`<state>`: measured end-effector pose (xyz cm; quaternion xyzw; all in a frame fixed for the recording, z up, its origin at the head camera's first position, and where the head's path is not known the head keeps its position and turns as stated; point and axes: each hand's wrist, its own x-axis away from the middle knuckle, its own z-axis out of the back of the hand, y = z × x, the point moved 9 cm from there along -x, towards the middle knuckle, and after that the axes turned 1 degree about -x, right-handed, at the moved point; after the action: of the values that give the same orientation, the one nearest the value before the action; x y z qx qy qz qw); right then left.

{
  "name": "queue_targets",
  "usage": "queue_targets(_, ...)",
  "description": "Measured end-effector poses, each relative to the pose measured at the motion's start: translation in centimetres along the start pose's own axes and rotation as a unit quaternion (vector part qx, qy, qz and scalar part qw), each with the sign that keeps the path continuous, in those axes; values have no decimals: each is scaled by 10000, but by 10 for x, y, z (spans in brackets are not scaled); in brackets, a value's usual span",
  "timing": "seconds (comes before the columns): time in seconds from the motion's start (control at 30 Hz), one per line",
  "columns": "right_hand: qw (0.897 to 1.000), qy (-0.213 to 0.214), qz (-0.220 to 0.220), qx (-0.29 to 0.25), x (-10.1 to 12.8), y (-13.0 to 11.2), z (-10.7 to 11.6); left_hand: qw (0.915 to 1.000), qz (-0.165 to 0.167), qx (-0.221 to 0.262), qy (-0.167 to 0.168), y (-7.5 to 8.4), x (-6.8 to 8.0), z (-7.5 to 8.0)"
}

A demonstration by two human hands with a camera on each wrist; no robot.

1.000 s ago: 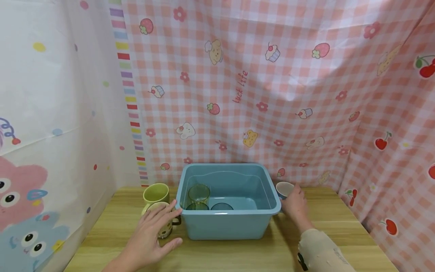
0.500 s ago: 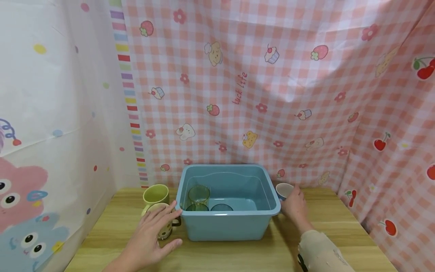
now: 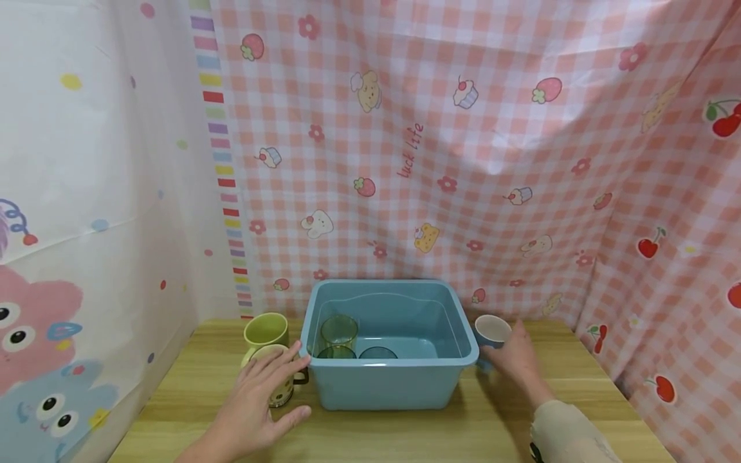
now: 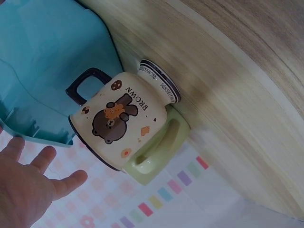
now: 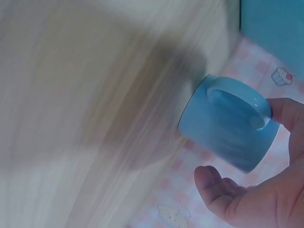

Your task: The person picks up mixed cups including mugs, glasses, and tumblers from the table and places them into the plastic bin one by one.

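Observation:
My left hand (image 3: 263, 392) is spread flat over a cream mug with a brown bear print (image 3: 282, 388), fingers straight. In the left wrist view the left hand (image 4: 33, 185) shows a gap to the bear mug (image 4: 118, 123). A green mug (image 3: 265, 330) stands right behind it, and its handle (image 4: 156, 161) shows too. To the right of a blue plastic tub (image 3: 393, 379), my right hand (image 3: 517, 359) grips a light blue mug (image 3: 492, 333), lifted and tilted. My thumb and fingers wrap around the blue mug (image 5: 228, 126).
Inside the tub stand a clear greenish glass (image 3: 339, 331) and two darker cups (image 3: 377, 352). The tub sits mid-table on a wooden top (image 3: 405, 431). Patterned curtains close off the back and both sides just beyond the table's edges.
My right hand has lifted the blue mug off the table and tipped it, shifting slightly right. The left hand and the tub have stayed where they were.

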<state>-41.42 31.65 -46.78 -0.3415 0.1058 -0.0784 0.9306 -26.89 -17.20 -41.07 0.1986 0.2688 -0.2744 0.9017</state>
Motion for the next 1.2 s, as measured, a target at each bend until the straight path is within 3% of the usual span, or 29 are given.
queue_targets(0.13,9999,-134,45,58,1,10,6,10000,-15,-6,11,0,0,0)
queue_targets(0.33,9973,-669,-141,270,6,25,16,9999,-102,-37,74,4,-1,4)
queue_targets(0.83,9870,-1519,-495,-160,17,59,37,9999,54,13,-113,-2,-2,0)
queue_targets(0.97,9834,-1673,-560,-431,18,65,36,9999,77,27,-127,-3,-1,-2)
queue_targets(1.2,9648,-1991,-875,-1477,25,72,27,9999,67,-26,-116,-2,0,-3)
